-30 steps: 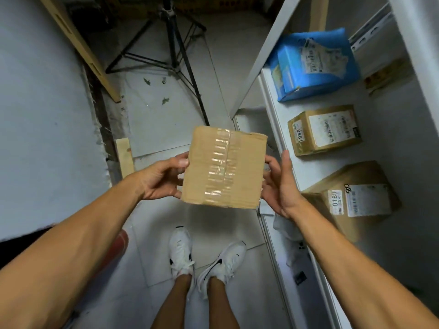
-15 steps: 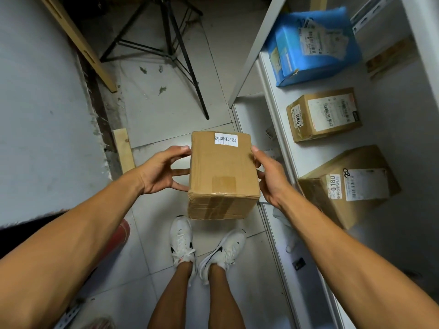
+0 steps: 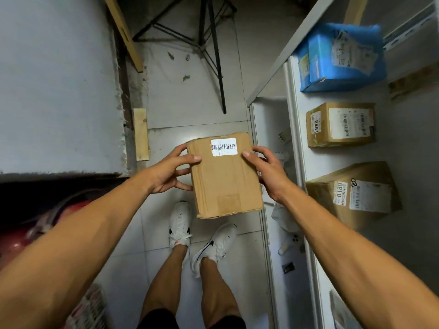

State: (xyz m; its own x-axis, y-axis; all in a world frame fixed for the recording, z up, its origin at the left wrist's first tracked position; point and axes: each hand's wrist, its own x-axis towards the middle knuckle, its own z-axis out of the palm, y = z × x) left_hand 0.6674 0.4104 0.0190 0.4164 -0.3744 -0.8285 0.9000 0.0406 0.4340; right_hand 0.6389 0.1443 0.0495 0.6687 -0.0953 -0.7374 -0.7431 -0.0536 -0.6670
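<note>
Brown cardboard box (image 3: 225,179), sealed with clear tape, held in mid-air above the floor, broad face up, tilted slightly; a white printed label (image 3: 224,147) near its far edge.

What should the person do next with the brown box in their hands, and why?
Probably swing the brown box right, toward the shelf. The left hand and the right hand grip its sides, its white label faces up, and bare shelf shows between the parcel marked 0461 and the parcel marked 0180.
</note>
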